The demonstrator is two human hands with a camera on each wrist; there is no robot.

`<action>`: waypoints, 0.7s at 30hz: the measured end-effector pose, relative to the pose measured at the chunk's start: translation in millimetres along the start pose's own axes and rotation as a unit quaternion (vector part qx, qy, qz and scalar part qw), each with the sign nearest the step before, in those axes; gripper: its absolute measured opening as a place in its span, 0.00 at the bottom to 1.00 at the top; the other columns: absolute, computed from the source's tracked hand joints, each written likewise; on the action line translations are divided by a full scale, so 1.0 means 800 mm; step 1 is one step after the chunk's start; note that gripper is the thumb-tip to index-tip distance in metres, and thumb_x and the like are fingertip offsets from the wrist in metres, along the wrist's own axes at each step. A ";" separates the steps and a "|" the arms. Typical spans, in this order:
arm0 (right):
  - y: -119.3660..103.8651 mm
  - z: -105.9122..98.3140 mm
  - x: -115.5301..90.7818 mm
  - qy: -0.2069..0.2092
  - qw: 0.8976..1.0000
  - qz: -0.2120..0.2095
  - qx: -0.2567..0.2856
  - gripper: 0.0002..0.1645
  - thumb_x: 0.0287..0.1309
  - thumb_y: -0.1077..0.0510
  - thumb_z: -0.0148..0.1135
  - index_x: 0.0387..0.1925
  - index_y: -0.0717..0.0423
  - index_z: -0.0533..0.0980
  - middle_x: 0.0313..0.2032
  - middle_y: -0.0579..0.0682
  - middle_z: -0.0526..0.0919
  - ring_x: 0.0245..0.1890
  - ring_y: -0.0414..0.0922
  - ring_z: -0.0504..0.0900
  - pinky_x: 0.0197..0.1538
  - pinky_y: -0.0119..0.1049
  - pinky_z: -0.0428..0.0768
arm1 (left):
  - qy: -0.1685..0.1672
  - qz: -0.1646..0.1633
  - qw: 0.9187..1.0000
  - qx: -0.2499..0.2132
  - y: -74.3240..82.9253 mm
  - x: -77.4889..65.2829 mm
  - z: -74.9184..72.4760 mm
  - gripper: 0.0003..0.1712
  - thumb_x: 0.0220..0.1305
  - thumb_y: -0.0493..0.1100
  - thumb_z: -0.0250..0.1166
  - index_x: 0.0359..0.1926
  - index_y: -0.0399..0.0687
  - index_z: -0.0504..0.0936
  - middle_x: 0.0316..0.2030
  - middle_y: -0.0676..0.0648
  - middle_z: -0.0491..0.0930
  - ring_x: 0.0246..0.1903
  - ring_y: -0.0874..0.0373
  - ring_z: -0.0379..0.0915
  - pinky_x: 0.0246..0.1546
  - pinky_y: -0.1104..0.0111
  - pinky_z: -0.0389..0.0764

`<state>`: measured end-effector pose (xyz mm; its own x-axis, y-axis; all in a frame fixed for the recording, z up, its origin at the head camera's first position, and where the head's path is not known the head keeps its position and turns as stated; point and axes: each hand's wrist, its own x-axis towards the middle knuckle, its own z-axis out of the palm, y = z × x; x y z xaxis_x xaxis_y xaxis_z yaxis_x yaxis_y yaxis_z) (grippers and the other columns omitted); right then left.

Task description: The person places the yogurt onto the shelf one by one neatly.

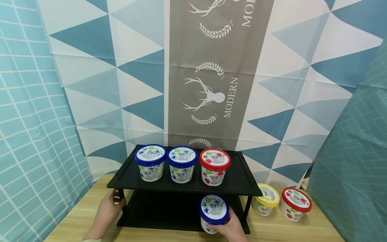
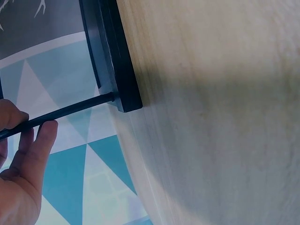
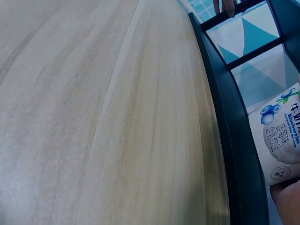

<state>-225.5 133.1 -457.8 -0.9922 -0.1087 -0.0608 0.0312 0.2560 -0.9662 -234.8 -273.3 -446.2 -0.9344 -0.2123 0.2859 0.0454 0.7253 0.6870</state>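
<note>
My right hand [image 1: 232, 229] grips a blue-lidded blueberry tub [image 1: 214, 209] at the front right of the lower tier [image 1: 163, 210] of a black two-tier rack. In the right wrist view the printed side of this tub [image 3: 280, 136] shows, with part of the hand [image 3: 288, 201] at its base. The left hand [image 1: 109, 209] holds the rack's left front post [image 1: 121, 194]. In the left wrist view, thumb and fingers lie on either side of that thin post [image 2: 70, 108]. Two blue-lidded tubs [image 1: 150, 163] and a red-lidded tub [image 1: 214, 167] stand in a row on the upper tier [image 1: 181, 187].
To the right of the rack, a yellow-lidded tub [image 1: 266, 199] and another red-lidded tub [image 1: 295, 203] stand on the wooden table [image 1: 281, 232]. The right front post [image 1: 248, 208] is close to my right hand. Patterned cloth [image 1: 145, 84] hangs behind the rack.
</note>
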 end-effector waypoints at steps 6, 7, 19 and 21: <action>-0.001 0.005 0.003 -0.004 1.000 -0.004 0.005 0.62 0.32 0.50 0.73 0.63 0.67 0.47 0.55 0.66 0.64 0.52 0.58 0.70 0.49 0.47 0.76 | -0.006 -0.003 1.000 -0.002 0.001 -0.001 -0.001 0.33 0.56 0.36 0.55 0.62 0.40 0.55 0.41 0.34 0.72 0.37 0.45 0.75 0.31 0.63 0.79; -0.002 0.005 0.003 -0.006 1.000 -0.007 0.008 0.62 0.32 0.50 0.73 0.62 0.67 0.47 0.55 0.65 0.64 0.52 0.57 0.70 0.49 0.47 0.76 | -0.006 -0.004 1.000 -0.002 0.001 -0.001 -0.001 0.33 0.56 0.36 0.55 0.62 0.41 0.55 0.41 0.34 0.73 0.38 0.45 0.75 0.31 0.63 0.79; -0.006 0.011 0.004 -0.020 1.000 -0.016 0.015 0.60 0.33 0.50 0.73 0.62 0.67 0.47 0.56 0.64 0.64 0.52 0.55 0.70 0.50 0.47 0.76 | 0.001 -0.003 1.000 -0.003 0.004 -0.002 -0.001 0.32 0.55 0.36 0.55 0.61 0.42 0.56 0.40 0.35 0.73 0.38 0.45 0.75 0.32 0.61 0.79; -0.007 0.013 0.004 -0.019 1.000 -0.013 0.008 0.61 0.32 0.50 0.73 0.62 0.67 0.47 0.55 0.64 0.65 0.52 0.55 0.70 0.50 0.48 0.75 | 0.003 -0.002 1.000 -0.004 0.004 -0.003 -0.002 0.32 0.55 0.35 0.55 0.61 0.42 0.56 0.40 0.35 0.73 0.37 0.45 0.74 0.32 0.61 0.79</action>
<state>-227.8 121.6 -454.9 -0.9875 -0.1512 -0.0455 0.0084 0.2370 -0.9715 -232.3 -271.3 -443.7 -0.9328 -0.2184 0.2868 0.0446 0.7195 0.6930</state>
